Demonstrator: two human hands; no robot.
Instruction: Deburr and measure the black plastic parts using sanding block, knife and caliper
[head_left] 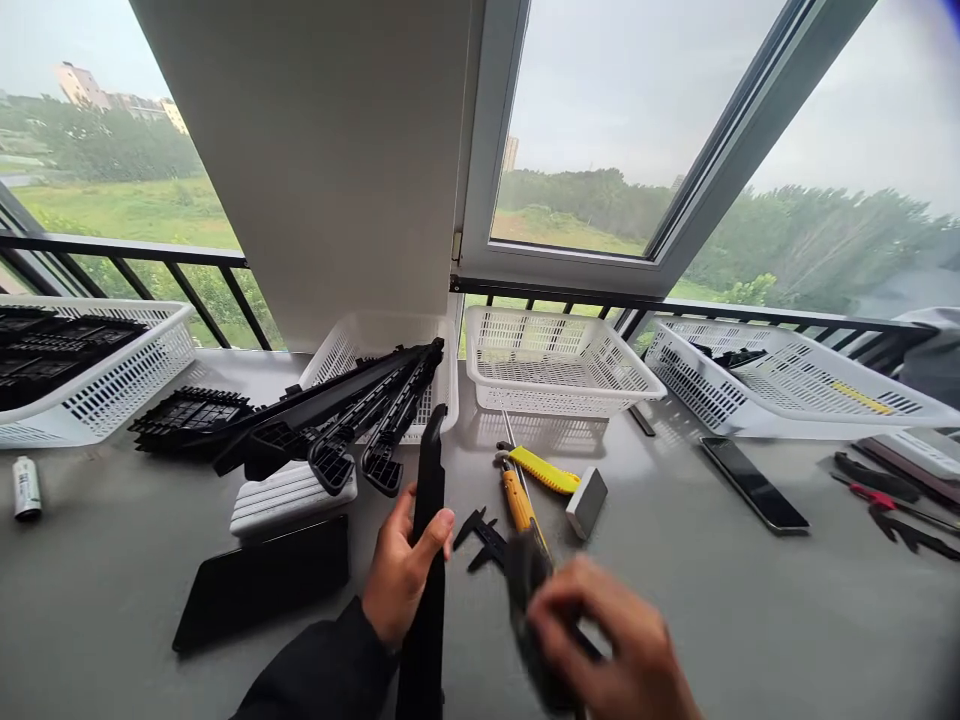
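My left hand (409, 560) is wrapped round a long black plastic strip (430, 470), which stands almost upright with its curved tip pointing away from me. To the right, my right hand (611, 635) is smeared by motion; its thumb and fingers pinch a dark, blurred object (529, 585) whose kind I cannot make out. Just beyond the hands lie black calipers (484, 540), an orange-handled tool (519, 500), a yellow-handled cutter (546, 470) and a small grey-and-white block (587, 503). Further left, several long black plastic parts (352, 410) lean over a white basket's rim.
White plastic baskets (562, 400) line the window side. A black tablet (262, 585), a white ribbed box (292, 500) and a small tube (27, 488) lie left. On the right are a phone (754, 485) and red-and-black pliers (877, 497). The grey table (675, 580) extends below.
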